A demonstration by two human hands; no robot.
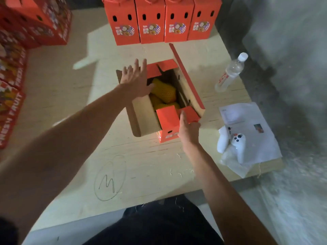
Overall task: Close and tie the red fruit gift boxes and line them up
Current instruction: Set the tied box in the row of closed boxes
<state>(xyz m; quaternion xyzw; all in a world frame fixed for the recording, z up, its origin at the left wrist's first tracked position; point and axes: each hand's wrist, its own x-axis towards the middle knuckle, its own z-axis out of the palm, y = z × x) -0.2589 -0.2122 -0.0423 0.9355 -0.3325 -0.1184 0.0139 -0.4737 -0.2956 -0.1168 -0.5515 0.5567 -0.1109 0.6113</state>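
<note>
An open red fruit gift box [169,133] stands in the middle of the pale table [145,167]. Yellow net-wrapped fruit [164,91] shows inside it. My left hand [136,80] lies flat with spread fingers on the box's brown left flap [143,117]. My right hand [188,128] touches the near red end flap [168,117], fingers on its right edge. The long right flap [187,78] stands up. A row of several closed red boxes [161,20] is lined up at the table's far edge.
A clear water bottle [231,71] lies right of the box. Papers [247,128] and a white soft toy [233,144] sit at the table's right edge. Stacked red fruit boxes [26,29] fill the left. A pencilled circle [110,177] marks the near tabletop.
</note>
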